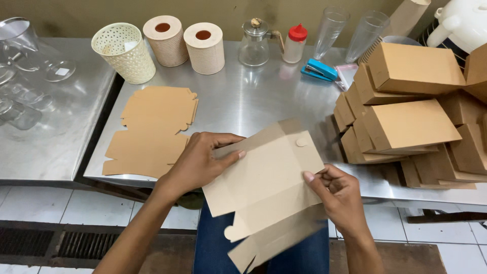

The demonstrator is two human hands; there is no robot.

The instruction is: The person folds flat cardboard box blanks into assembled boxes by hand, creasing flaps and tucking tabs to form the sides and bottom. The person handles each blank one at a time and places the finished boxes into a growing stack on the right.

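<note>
Cardboard box blank (pixel 264 177) hangs over my lap, just off the table (pixel 243 101) edge. My left hand (pixel 198 162) pinches its upper edge, my right hand (pixel 340 198) pinches the right side, keeping it taut. Flat blanks (pixel 152 129) wait left; folded boxes (pixel 406 111) pile right.

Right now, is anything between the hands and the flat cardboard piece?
No. Both hands already touch the cardboard: the left hand grips its left edge, the right hand pinches its right edge. Nothing visible sits between them. The folded boxes and the flat stack lie off to the sides.
</note>
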